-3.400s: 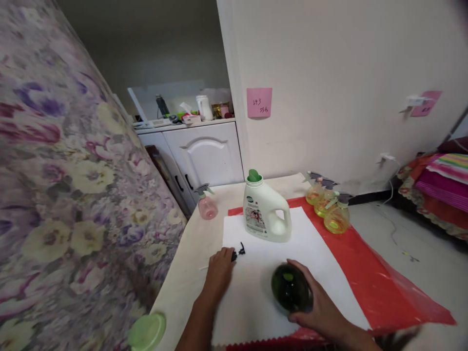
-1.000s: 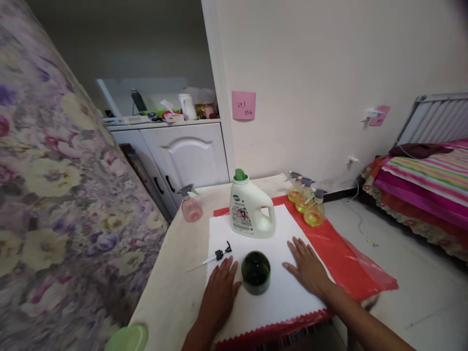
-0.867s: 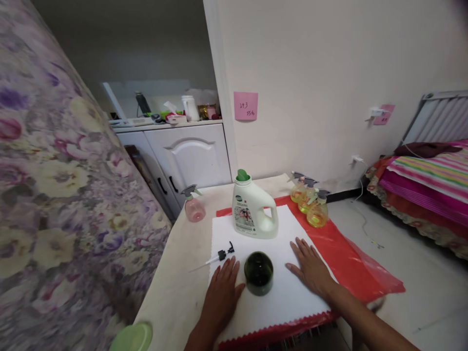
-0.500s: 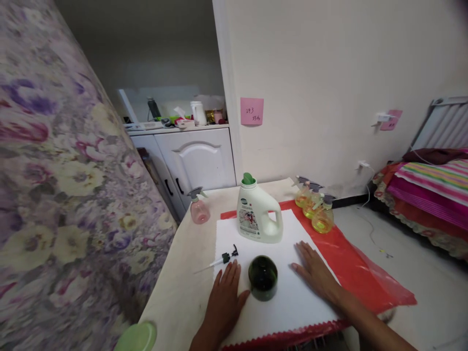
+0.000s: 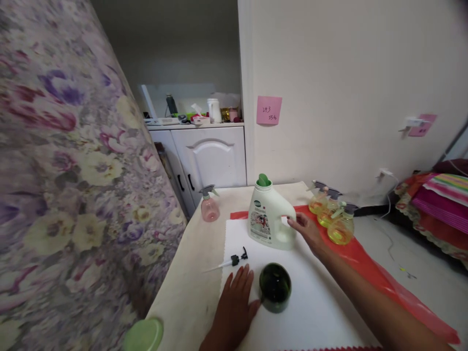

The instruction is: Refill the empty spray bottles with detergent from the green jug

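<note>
My left hand (image 5: 234, 304) lies flat and open on the white cloth (image 5: 314, 312), its thumb side touching a dark green round bottle (image 5: 275, 287) with no top on it. A black pump head with a white tube (image 5: 234, 261) lies just beyond the left fingertips. My right hand (image 5: 307, 231) is stretched forward, fingers apart, at the handle of a white detergent jug with a green cap (image 5: 269, 214). The fingers reach the handle but have not closed round it.
Three yellow spray bottles (image 5: 331, 214) stand on the red plastic sheet (image 5: 365, 265) to the right. A pink spray bottle (image 5: 209, 204) stands at the back left. A green lid (image 5: 144, 335) lies at the table's near left corner. A floral curtain (image 5: 62, 185) hangs left.
My right hand has lifted off the cloth and reached forward to the jug's handle. The left hand stays flat beside the green bottle. The view has shifted left.
</note>
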A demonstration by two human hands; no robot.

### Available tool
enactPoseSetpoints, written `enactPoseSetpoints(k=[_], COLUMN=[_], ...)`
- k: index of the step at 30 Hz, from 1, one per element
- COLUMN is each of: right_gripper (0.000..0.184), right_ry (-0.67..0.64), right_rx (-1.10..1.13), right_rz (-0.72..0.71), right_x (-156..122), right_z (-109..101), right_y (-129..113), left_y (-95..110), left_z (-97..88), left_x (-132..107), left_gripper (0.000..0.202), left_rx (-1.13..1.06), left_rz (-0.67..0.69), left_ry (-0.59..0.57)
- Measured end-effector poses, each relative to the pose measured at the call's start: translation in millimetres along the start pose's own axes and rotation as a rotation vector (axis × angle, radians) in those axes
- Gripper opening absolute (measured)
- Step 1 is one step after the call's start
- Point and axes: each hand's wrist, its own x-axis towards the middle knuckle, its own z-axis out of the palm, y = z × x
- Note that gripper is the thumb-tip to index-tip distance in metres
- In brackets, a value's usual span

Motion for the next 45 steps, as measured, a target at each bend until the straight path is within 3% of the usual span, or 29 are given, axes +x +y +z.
enactPoseSetpoints(k=[9, 15, 22, 27, 33, 37, 42, 45], right_gripper=[0.036, 0.04, 0.039, 0.04, 0.038, 0.039, 0.036, 0.036], right_ry=[-0.121, -0.063, -0.04, -0.032, -0.046, -0.066, -0.189, -0.249], right_rx=[0.063, 0.072, 0.032, -0.036, -0.171, -0.283, -0.459, -0.538], right_rz=[0.029, 0.024, 0.016, -0.002, -0.004, 0.016, 0.039, 0.077], right_x=[31, 35, 27, 15, -15, -45, -82, -99], right_z=[5, 15, 30, 19, -19, -50, -86, -101], right_y=[12, 17, -12, -48, -105, -136, -164, -172], left_y=[6, 9, 11, 11, 11, 12, 15, 21], left_z=[-10.1, -30.0, -42.3, -46.2, -46.0, -51.9, -63.9, -76.9], left_x=[5, 16, 20, 20, 16, 13, 21, 30], left_gripper=[0.067, 0.072, 0.068, 0.064, 0.053, 0.044, 0.031, 0.028], left_rx=[-0.171, -0.306, -0.35, -0.345, -0.321, -0.354, -0.577, -0.754], left_rz=[-0.094, -0.176, -0.194, -0.202, -0.178, -0.148, -0.196, -0.242], left_ry=[-0.185, -0.352, -0.363, -0.357, -0.238, -0.08, 0.183, 0.27])
